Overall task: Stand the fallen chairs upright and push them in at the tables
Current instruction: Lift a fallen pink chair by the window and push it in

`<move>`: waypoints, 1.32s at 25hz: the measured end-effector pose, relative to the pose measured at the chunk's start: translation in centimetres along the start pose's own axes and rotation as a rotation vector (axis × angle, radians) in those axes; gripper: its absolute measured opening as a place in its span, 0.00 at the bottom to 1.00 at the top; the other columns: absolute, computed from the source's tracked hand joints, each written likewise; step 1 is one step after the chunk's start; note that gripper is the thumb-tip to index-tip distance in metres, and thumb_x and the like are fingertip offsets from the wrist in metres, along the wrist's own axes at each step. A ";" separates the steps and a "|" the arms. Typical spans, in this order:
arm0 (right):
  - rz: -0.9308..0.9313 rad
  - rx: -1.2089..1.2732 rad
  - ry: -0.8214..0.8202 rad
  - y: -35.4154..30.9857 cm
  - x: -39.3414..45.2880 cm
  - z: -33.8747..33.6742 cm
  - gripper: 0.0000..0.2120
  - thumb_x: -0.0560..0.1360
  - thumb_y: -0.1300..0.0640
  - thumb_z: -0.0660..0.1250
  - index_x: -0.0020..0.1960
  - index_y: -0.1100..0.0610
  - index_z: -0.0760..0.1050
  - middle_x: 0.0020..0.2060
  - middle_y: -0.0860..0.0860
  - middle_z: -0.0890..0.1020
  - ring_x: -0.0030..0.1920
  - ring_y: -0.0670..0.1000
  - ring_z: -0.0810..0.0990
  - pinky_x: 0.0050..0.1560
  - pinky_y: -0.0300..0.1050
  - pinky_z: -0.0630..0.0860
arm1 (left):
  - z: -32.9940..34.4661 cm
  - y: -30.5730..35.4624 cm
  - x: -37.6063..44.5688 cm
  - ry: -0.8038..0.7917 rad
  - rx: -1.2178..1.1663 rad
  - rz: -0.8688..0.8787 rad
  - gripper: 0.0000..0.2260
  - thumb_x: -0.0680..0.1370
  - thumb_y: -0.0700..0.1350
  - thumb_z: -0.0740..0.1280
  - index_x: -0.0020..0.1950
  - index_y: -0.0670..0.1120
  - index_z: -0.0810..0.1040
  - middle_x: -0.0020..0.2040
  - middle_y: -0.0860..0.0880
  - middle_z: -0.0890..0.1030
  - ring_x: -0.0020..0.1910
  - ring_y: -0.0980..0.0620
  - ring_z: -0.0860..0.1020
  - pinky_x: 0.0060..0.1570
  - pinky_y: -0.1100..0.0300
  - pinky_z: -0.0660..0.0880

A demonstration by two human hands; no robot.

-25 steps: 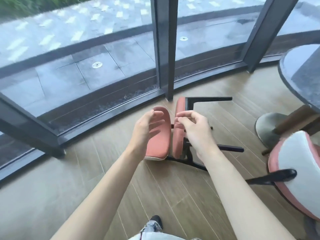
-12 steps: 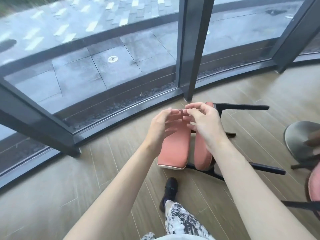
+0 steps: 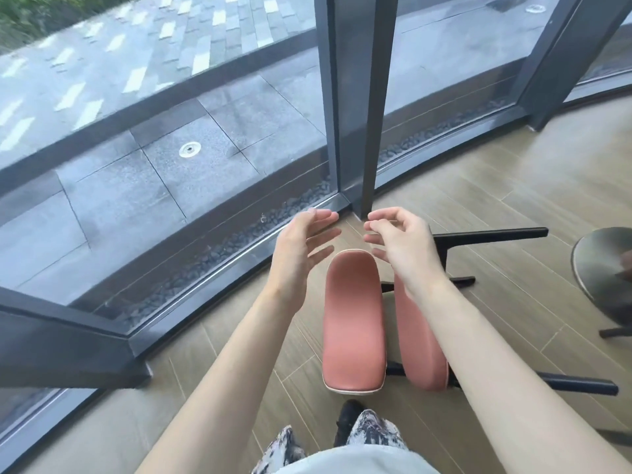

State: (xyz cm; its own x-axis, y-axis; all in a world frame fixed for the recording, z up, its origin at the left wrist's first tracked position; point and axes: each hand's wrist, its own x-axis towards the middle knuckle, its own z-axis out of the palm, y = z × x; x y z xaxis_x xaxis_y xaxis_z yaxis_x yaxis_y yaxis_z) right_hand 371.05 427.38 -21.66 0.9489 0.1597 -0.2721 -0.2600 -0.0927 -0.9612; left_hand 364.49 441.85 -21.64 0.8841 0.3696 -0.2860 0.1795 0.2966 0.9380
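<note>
The chair [image 3: 354, 323] lies on its side on the wood-plank floor [image 3: 496, 200], near the curved window frame [image 3: 219, 268], its two smooth, rounded pink pads edge-up and its thin black legs [image 3: 492, 233] pointing right toward a round metal table base [image 3: 595, 268]. Bare floor lies open beyond the legs and to the chair's left. Above the pads, the left hand [image 3: 301, 248] is released, fingers straight, and the right hand [image 3: 400, 241] hangs loosely curled, neither touching the chair.
</note>
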 end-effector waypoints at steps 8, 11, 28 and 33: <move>0.116 0.158 0.267 1.3 7.9 0.8 0.07 0.77 0.62 0.65 0.46 0.52 0.78 0.41 0.51 0.83 0.41 0.48 0.82 0.47 0.49 0.79 | 0.0 1.5 12.5 -0.125 0.076 -0.092 0.09 0.72 0.57 0.68 0.45 0.56 0.86 0.56 0.53 0.86 0.55 0.52 0.84 0.54 0.53 0.77; 0.130 0.183 0.372 1.6 10.6 2.4 0.07 0.77 0.62 0.65 0.45 0.51 0.78 0.41 0.51 0.83 0.41 0.48 0.83 0.47 0.49 0.79 | 0.8 2.1 17.7 -0.247 0.080 -0.130 0.08 0.71 0.56 0.69 0.44 0.57 0.86 0.56 0.51 0.86 0.56 0.51 0.84 0.54 0.54 0.77; 0.248 0.633 1.334 7.6 8.2 12.9 0.08 0.78 0.63 0.64 0.48 0.53 0.80 0.45 0.52 0.86 0.43 0.48 0.85 0.48 0.46 0.81 | -2.2 -8.0 29.4 -0.916 0.477 -0.700 0.12 0.83 0.50 0.59 0.58 0.47 0.79 0.55 0.49 0.86 0.53 0.52 0.85 0.49 0.57 0.76; 0.325 0.845 1.323 18.1 7.5 18.4 0.07 0.80 0.65 0.63 0.50 0.58 0.80 0.48 0.59 0.86 0.43 0.50 0.86 0.46 0.46 0.79 | -7.0 -14.5 31.7 -0.839 0.503 -0.704 0.11 0.83 0.47 0.59 0.57 0.46 0.80 0.58 0.46 0.85 0.54 0.50 0.85 0.53 0.51 0.76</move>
State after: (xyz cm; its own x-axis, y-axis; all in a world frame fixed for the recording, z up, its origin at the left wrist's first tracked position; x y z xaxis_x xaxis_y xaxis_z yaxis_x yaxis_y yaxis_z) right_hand 370.20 445.03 -42.01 0.2000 -0.7216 -0.6628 -0.0656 0.6651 -0.7439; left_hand 386.96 455.40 -45.67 0.4962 -0.4786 -0.7244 0.7183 -0.2425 0.6521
